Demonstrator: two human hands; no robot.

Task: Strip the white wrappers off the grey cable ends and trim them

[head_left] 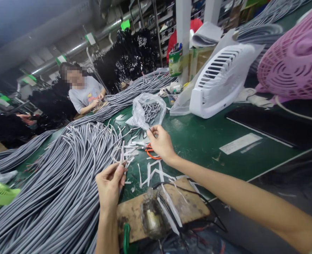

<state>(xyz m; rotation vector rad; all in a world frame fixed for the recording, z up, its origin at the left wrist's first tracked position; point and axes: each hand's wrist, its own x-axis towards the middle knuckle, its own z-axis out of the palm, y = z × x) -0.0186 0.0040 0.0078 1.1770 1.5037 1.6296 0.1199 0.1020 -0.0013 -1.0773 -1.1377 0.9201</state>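
Note:
My left hand (111, 181) is closed in a pinch, with what looks like the end of a grey cable between thumb and fingertips. It is beside a large bundle of grey cables (73, 169) with pale stripped ends. Farther forward, my right hand (161, 143) pinches a small, thin black piece, mostly hidden by the fingers. Those fingertips are at the near edge of a clear plastic bag (138, 109) holding many short grey tubes (151, 112). Short black pieces (136, 132) lie left of the right hand. Orange-handled scissors (151, 152) lie partly behind the right hand.
White strips (156, 173) litter the green table (187, 141). Nearest me is a wooden board (193, 208) with a taped device (153, 215). A white fan (219, 81), pink fan (291, 67) and dark flat panel (272, 123) stand right. A co-worker (85, 93) sits across.

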